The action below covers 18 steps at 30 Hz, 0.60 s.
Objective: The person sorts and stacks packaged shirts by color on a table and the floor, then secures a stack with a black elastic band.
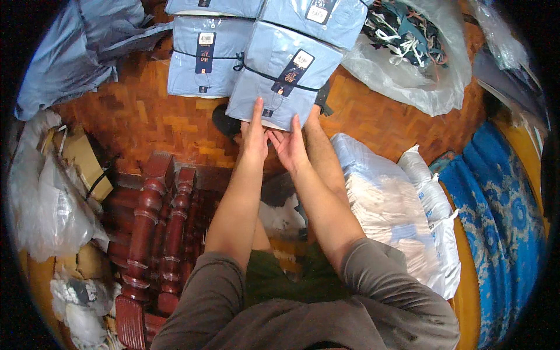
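A folded light blue shirt pack (283, 81), tied with a dark string and tagged, lies on the parquet floor just ahead of me. My left hand (255, 133) lies flat on its near edge, fingers stretched along the fabric. Beside it, my right hand (289, 146) touches the same edge from below, palm up and fingers apart. Neither hand is closed around the pack. Two more folded blue shirt packs (204, 55) (318, 17) lie behind and beside it.
A dark red turned-wood piece (157, 227) stands at my left. White filled sacks (396, 216) sit at my right beside a blue patterned rug (501, 221). A clear plastic bag of cords (414, 46) lies at the far right, loose blue cloth (76, 52) far left, bags and cardboard (58, 198) left.
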{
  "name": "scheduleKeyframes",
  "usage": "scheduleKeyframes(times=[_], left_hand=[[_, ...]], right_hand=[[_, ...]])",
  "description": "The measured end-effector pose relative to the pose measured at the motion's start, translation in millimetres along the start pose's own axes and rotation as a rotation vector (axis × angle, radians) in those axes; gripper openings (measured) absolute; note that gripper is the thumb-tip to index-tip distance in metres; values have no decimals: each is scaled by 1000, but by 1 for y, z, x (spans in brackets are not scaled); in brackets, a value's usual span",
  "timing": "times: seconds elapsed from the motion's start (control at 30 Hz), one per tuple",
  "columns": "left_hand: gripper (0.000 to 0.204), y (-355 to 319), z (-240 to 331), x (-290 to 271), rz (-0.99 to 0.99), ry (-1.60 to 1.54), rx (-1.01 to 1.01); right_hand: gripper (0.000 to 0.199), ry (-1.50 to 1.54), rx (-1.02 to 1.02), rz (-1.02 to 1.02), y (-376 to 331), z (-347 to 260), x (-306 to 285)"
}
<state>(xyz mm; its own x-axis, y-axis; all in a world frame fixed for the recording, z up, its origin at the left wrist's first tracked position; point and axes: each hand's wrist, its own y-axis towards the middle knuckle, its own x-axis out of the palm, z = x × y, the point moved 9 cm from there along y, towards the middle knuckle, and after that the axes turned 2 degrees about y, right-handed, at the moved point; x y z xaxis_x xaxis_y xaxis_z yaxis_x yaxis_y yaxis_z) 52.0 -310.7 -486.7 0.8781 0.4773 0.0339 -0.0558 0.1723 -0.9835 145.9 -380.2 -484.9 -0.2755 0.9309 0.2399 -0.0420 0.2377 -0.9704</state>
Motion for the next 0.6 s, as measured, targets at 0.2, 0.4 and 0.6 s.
scheduleKeyframes(times=[0.2,0.4,0.6], left_hand=[[99,-20,5,5,-57,127,-9],[68,-105,7,-53,63,503,97],[63,-225,57,-116,-159,875,147]], right_hand=[[66,-67,-21,33,-17,-4,10],[46,-557,114,8,-123,20,29],[40,-1542,-162,-463,-316,-5,108]])
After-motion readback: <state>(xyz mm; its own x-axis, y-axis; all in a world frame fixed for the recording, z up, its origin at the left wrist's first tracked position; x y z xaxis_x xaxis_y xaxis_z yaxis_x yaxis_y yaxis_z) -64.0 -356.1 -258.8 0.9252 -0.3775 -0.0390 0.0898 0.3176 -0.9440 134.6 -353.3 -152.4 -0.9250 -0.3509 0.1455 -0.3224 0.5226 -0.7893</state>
